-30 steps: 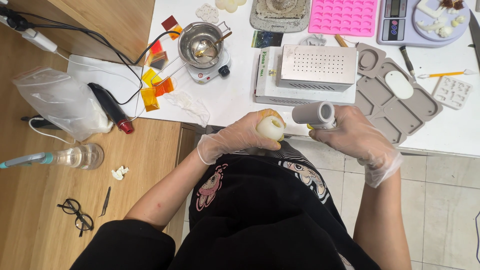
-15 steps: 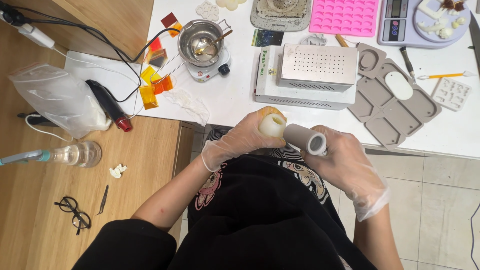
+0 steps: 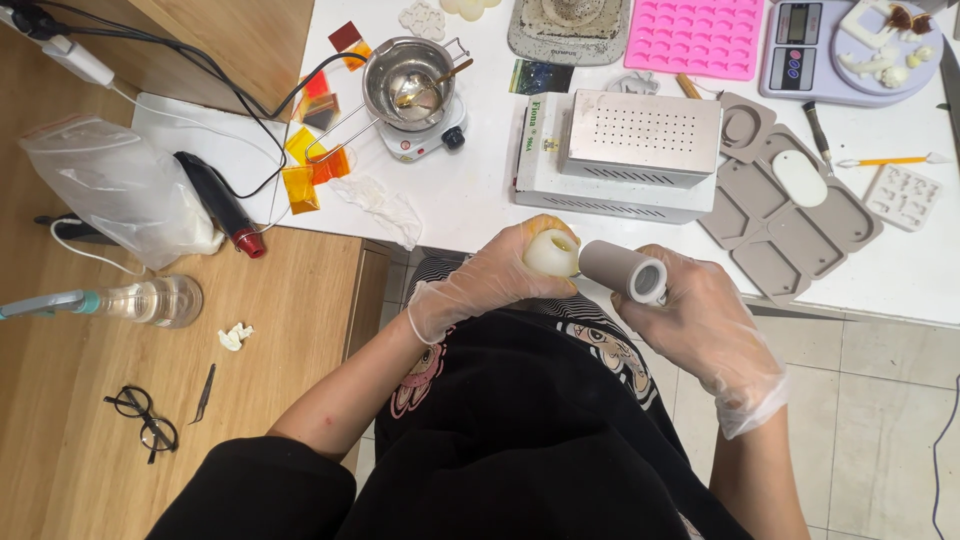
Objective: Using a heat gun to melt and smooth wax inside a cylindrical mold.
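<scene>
Two gloved hands work close to the body, above the lap and just short of the edge of the white surface [image 3: 480,200]. Left hand [image 3: 490,285], in a clear disposable glove, is clenched around one cream-white rounded wax piece [image 3: 552,252]; the fingers [image 3: 545,228] curl over its top and far side, and the near face stays exposed. Right hand [image 3: 705,325], also gloved, grasps one grey cylindrical tube mould [image 3: 622,270] from below and behind, with its open white-rimmed end turned toward the camera. The tube's far end lies just beside the wax piece; contact cannot be confirmed.

On the wooden surface [image 3: 290,300] to the left lie one pair of black-framed glasses [image 3: 140,418], one dark pair of tweezers [image 3: 204,392], one clear spray bottle [image 3: 130,300] on its side and one clear plastic bag [image 3: 115,185].

On the white surface beyond the hands stand one white box-shaped appliance with a perforated metal top [image 3: 620,155] and one grey multi-cavity silicone tray [image 3: 790,215] to its right. Farther back sit one steel melting pot on a small white hotplate [image 3: 410,85], one pink silicone mould with many small cavities [image 3: 695,38] and one lilac digital scale [image 3: 850,50].
</scene>
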